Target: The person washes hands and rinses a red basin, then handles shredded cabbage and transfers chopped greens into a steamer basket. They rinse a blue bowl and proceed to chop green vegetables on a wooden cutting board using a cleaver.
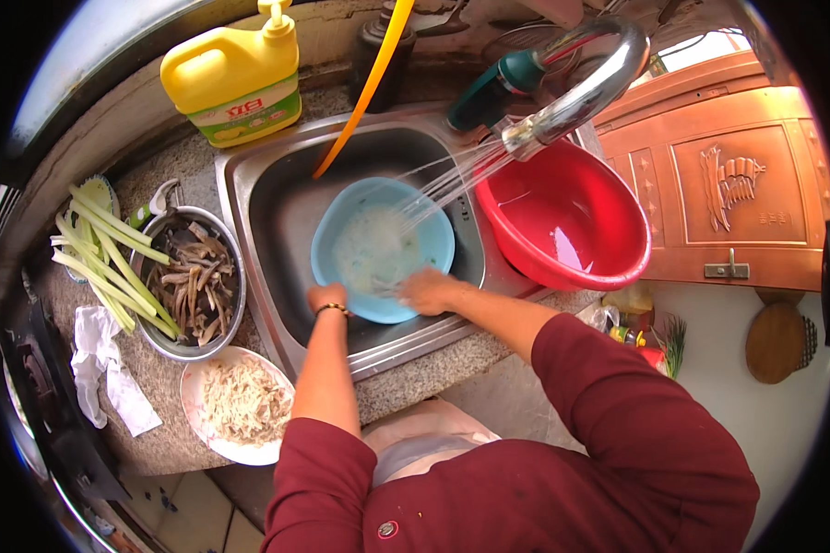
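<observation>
A light blue plastic basin (325, 238) of cloudy, foamy water stands in a stainless-steel sink (287, 207). My left hand (328, 298), with a beaded bracelet at the wrist, grips the basin's near left rim. My right hand (427, 292) is at the basin's near right side, its fingers blurred at the water; whether they hold anything cannot be told. From the chrome faucet (526, 137), several streams of water spray into the basin. A red plastic basin (560, 214) sits to the right of the sink, partly over its edge, with some water in it.
Left of the sink are a metal bowl (238, 297) of brown strips, celery stalks (114, 256), a plate of pale shreds (245, 401) and a crumpled white plastic bag (97, 359). Behind stands a yellow detergent jug (235, 83). An orange hose (370, 86) hangs into the sink.
</observation>
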The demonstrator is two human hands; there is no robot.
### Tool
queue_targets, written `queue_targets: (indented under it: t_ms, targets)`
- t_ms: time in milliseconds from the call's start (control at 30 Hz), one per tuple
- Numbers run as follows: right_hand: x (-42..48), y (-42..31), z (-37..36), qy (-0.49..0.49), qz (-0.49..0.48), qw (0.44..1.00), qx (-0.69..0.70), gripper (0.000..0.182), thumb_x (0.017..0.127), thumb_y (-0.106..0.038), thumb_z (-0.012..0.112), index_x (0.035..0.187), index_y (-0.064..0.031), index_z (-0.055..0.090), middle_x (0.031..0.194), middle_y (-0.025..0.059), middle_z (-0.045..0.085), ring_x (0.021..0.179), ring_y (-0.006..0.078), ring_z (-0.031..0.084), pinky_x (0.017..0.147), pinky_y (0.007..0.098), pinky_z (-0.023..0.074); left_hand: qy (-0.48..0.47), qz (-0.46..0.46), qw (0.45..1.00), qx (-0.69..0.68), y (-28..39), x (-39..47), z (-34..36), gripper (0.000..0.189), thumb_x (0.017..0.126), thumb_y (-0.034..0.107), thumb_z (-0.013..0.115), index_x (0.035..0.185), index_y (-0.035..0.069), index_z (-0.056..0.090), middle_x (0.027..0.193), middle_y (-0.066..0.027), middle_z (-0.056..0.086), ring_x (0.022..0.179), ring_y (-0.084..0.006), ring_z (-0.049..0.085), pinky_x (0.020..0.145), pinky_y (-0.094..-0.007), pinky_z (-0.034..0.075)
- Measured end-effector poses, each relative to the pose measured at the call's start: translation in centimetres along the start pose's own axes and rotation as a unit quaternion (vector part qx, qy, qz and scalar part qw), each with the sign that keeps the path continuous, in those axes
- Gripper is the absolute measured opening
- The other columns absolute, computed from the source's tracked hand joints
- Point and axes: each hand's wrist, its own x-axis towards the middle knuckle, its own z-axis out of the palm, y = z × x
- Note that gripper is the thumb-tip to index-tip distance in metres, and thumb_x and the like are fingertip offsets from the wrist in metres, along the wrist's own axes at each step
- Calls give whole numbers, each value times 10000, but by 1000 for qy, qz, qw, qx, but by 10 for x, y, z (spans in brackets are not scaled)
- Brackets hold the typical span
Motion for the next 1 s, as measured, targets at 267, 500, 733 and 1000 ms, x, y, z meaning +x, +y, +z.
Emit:
queue_targets:
  t_ms: [267,500,733,1000]
  targets:
    - [13,-19,29,168,-151,944,241,482,929,-395,306,1133,-19,529,1140,171,551,1110,353,458,1002,435,291,112,140,967,181,0,-34,-3,345,696,200,610,962,-21,617,1017,-235,605,975,-364,581,850,-421,451]
    - [-8,32,10,322,39,933,-155,211,802,-167,487,903,-112,664,963,72,625,1005,257,531,822,424,399,63,337,895,284,85,-93,-27,291,687,62,513,953,0,614,909,-251,615,910,-397,580,788,-433,468]
    - [11,-34,7,304,-97,869,378,227,789,-147,547,959,-32,645,918,177,635,870,307,608,798,354,464,215,447,721,484,128,-179,-27,471,688,83,612,1145,76,502,954,-201,576,751,-327,638,668,-391,523]
    - [6,-117,-42,286,-191,737,582,205,797,-152,570,952,-37,640,836,165,644,772,244,616,716,356,463,321,514,557,568,148,-197,-32,256,758,92,560,1014,75,549,872,-136,570,579,-237,631,510,-302,503]
